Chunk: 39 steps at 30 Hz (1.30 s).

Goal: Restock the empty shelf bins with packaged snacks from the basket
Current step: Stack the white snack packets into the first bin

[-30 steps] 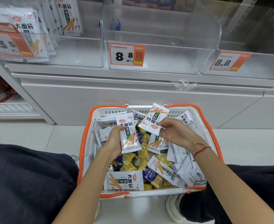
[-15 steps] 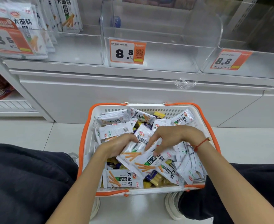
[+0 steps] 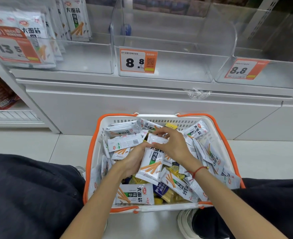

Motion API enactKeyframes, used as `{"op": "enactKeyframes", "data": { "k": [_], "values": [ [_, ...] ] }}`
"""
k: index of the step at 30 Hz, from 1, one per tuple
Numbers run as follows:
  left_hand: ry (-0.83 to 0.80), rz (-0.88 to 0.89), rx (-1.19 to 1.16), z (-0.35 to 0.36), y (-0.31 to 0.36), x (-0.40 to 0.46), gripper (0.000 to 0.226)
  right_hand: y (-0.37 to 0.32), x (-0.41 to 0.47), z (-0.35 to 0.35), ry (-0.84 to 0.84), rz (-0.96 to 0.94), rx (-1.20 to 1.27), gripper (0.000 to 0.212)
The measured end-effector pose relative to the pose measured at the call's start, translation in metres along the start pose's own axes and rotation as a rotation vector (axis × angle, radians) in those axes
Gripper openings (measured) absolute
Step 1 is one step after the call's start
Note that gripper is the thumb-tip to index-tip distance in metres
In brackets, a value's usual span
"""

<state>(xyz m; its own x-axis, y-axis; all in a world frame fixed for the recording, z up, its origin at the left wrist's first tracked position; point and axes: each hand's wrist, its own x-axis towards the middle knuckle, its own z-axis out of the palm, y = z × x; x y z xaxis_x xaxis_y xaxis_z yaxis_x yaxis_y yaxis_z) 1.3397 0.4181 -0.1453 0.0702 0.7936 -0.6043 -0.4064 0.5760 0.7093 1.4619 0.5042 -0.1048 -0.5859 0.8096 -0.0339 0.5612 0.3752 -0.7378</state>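
So the shelf [image 3: 142, 87] runs across the top of my view, and the middle bin [image 3: 168, 69] with the 8.8 tag [image 3: 137, 60] sits straight up and ahead of where my hands are. It looks bare inside, same as the bin to its right [image 3: 263, 75]. The left bin [image 3: 83, 56] already has tall packs standing in it.

Below that is the orange-rimmed basket [image 3: 94, 152] on the floor between my knees, piled with white snack packs plus some yellow and blue ones underneath.

The pack I care about [image 3: 151, 165] is right in the middle of the pile, long axis running roughly toward and away from me, top end pointing at the shelf. My left hand [image 3: 133, 161] has its grip curled round the left edge, and my right hand [image 3: 172, 145] has fingers clamped over the top end, maybe bunching a second pack behind it, hard to tell. Both hands are about equally close, so I reckon either could carry it.

The move from here is basically lift and reach forward into the middle bin. What's in the way: the bin's clear front wall and the curved divider [image 3: 228, 40] on its right. Loose packs around my wrists might drag up too.
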Motion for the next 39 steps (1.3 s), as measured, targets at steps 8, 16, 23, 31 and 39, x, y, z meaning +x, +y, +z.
{"op": "enactKeyframes", "data": {
  "k": [8, 16, 23, 31, 39],
  "values": [
    [0.142, 0.123, -0.022, 0.0, 0.013, -0.003, 0.031, -0.026, 0.005, -0.012, -0.147, 0.364, 0.253, 0.056],
    [0.383, 0.36, -0.005, -0.013, 0.078, -0.026, 0.04, -0.104, 0.027, -0.025, -0.443, 0.297, 0.365, 0.051],
    [0.734, 0.737, 0.102, -0.042, 0.16, -0.077, 0.03, -0.191, 0.068, -0.022, -0.321, -0.106, 0.248, 0.049],
    [0.888, 0.868, 0.138, -0.073, 0.244, -0.115, 0.032, -0.273, 0.131, -0.01, -0.198, -0.226, 0.186, 0.039],
    [0.541, 0.618, 0.238, -0.133, 0.329, -0.124, 0.023, -0.318, 0.224, 0.004, -0.18, 0.014, 0.33, 0.016]
  ]
}}
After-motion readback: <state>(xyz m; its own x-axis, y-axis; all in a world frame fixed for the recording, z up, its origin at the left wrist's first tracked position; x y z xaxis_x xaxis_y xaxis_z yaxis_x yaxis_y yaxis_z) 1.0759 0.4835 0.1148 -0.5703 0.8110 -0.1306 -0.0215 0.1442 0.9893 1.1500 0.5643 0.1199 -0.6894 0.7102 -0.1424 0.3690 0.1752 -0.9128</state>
